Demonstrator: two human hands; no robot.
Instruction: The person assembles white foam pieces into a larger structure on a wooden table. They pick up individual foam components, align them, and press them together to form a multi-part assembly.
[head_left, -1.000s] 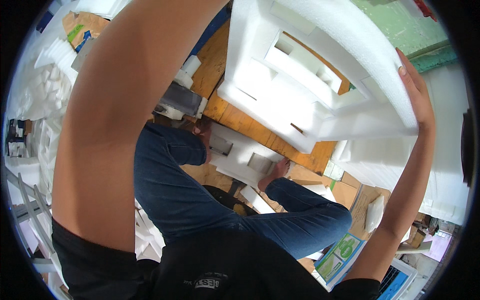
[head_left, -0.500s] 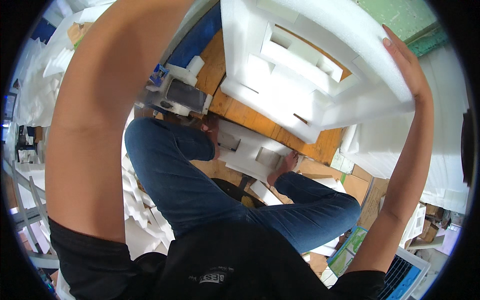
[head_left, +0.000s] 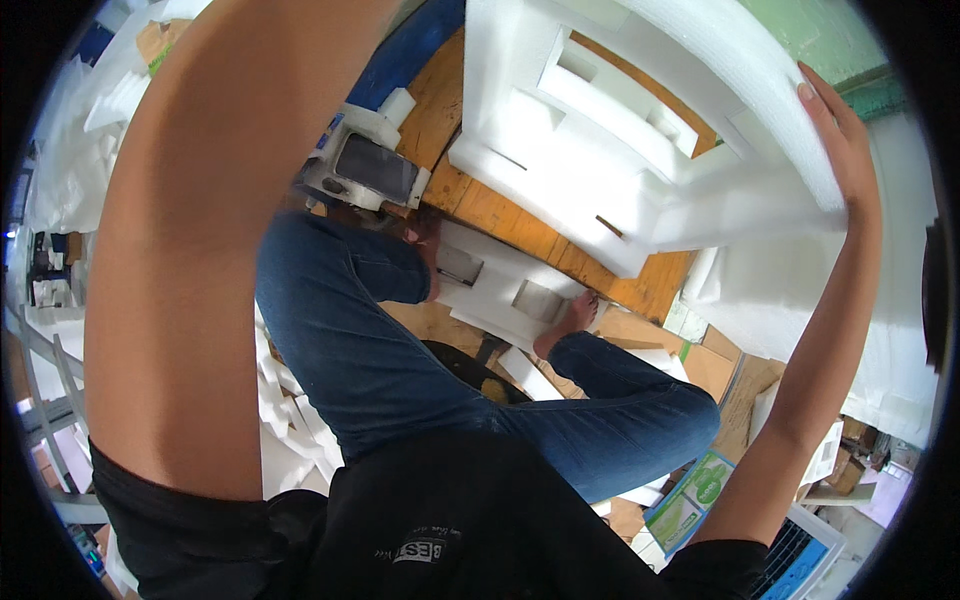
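Observation:
A large white moulded foam block (head_left: pixel 620 110) with ribs and cut-outs is raised in front of me. My right hand (head_left: pixel 840 140) presses against its right edge, fingers wrapped over the rim. My left arm (head_left: pixel 220 230) reaches up past the top of the picture, and its hand is out of sight. Below, my legs in blue jeans (head_left: pixel 400 350) are folded. My bare feet (head_left: pixel 572 318) rest beside a smaller foam piece (head_left: pixel 500 285) with two square recesses.
A wooden board (head_left: pixel 500 215) lies under the foam. A grey device with foam end caps (head_left: pixel 365 165) sits at its left. Foam scraps (head_left: pixel 290 420) litter the floor on the left. Cardboard (head_left: pixel 720 365), a green printed box (head_left: pixel 695 495) and white sheets (head_left: pixel 760 290) lie at the right.
The foam block has risen a little and tipped further toward me. My left arm has swung higher across the picture, and my right hand has stayed on the block's edge.

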